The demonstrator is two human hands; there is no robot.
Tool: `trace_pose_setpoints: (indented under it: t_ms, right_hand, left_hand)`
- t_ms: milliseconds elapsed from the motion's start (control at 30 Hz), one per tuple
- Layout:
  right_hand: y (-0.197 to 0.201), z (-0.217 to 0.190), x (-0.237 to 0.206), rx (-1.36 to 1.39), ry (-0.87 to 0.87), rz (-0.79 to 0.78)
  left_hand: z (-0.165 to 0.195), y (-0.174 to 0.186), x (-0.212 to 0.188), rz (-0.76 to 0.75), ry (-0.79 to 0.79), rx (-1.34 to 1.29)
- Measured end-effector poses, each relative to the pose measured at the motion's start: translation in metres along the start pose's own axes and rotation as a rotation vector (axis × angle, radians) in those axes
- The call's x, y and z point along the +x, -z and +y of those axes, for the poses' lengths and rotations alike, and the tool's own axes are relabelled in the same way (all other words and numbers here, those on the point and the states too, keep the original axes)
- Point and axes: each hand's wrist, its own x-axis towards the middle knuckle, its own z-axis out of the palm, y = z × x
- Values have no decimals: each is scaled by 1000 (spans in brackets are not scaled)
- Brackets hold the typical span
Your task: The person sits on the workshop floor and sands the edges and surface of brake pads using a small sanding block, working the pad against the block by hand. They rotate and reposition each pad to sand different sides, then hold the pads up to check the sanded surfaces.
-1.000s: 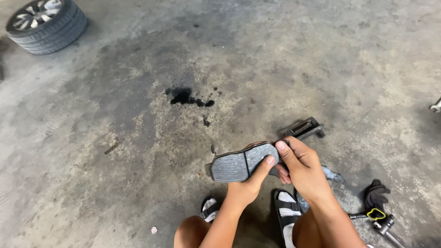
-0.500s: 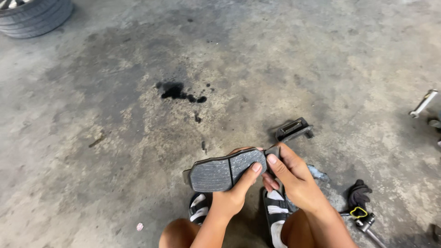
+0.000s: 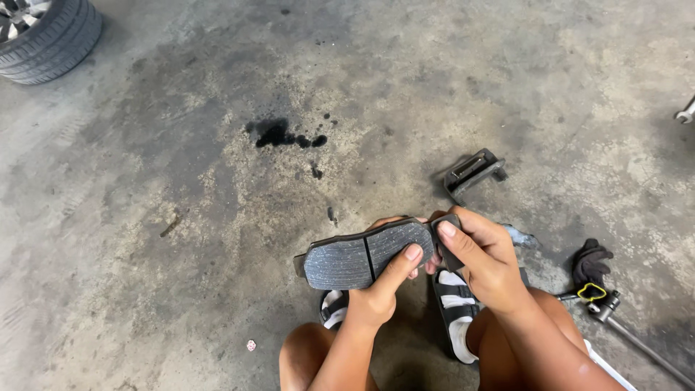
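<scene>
A grey brake pad (image 3: 362,257) with a groove down its middle is held over my knees, friction face up. My left hand (image 3: 384,293) grips it from below, thumb pressed on the face near its right end. My right hand (image 3: 481,253) pinches the pad's right end, where a small dark metal clip sits under my fingers. Both hands are closed on the same pad.
A dark metal bracket part (image 3: 474,172) lies on the concrete floor just beyond my hands. A tyre (image 3: 47,36) rests at the top left. A black glove and a long-handled tool (image 3: 601,289) lie at the right. An oil stain (image 3: 279,134) marks the floor.
The pad and both hands have stayed together and shifted slightly in view; the camera tilted, bringing the tyre further into the top left corner.
</scene>
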Motion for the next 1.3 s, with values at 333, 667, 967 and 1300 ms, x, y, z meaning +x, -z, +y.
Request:
trace_pose_setpoints:
  t_ms: [333, 667, 967, 1300]
  right_hand:
    - [7, 6, 7, -96, 111, -5]
    - [7, 14, 2, -293, 124, 106]
    - [7, 15, 0, -292, 169, 83]
    - [3, 15, 4, -377, 191, 98]
  left_hand:
    - [-12, 8, 10, 88, 17, -47]
    - [-10, 2, 2, 63, -13, 37]
    - [-11, -1, -1, 65, -53, 34]
    - [-17, -4, -2, 118, -62, 24]
